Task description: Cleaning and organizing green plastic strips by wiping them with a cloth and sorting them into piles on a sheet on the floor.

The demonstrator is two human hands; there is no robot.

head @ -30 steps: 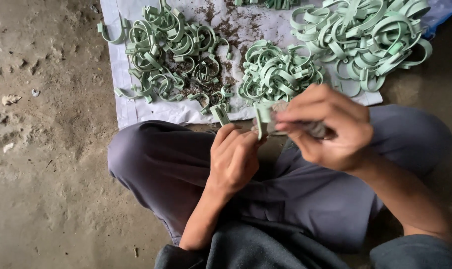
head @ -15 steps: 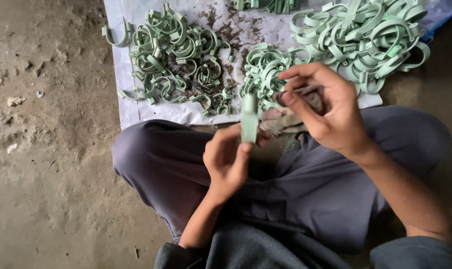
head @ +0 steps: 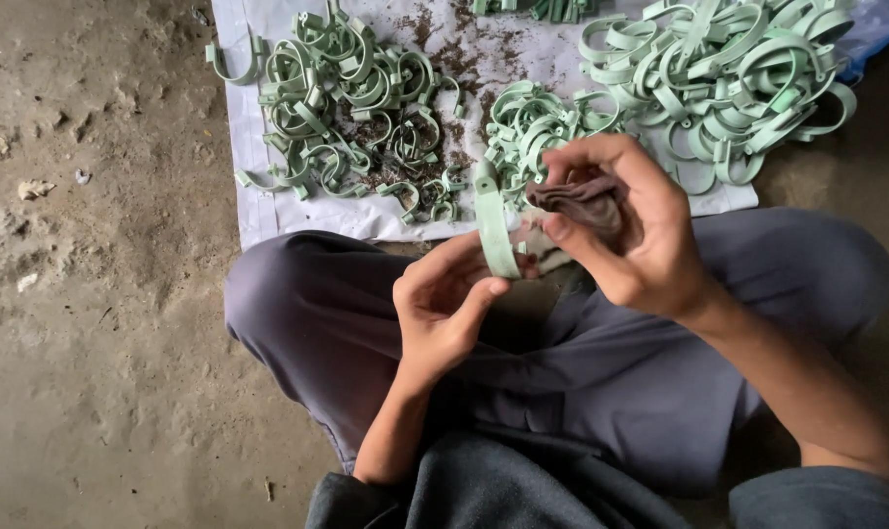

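Note:
My left hand (head: 443,306) pinches a pale green curved plastic clip (head: 495,223), which stands upright above my lap. Just to its right, my right hand (head: 629,223) is closed on a crumpled dark brown cloth (head: 580,201) that touches the clip's side. Both hands hover over my crossed legs in grey trousers (head: 601,382). Beyond them lie piles of the same green clips: a dirty heap on the left (head: 351,108), a small one in the middle (head: 525,125), and a large clean-looking heap on the right (head: 724,78).
The clips lie on a white sheet (head: 258,211) spread on a rough dirt and concrete floor (head: 92,294). Brown grit (head: 459,54) is scattered on the sheet between the piles. Small debris dots the floor at left.
The clip has been raised upright in my left hand, away from the right fist. My right hand has opened slightly and now shows the brown cloth against the clip.

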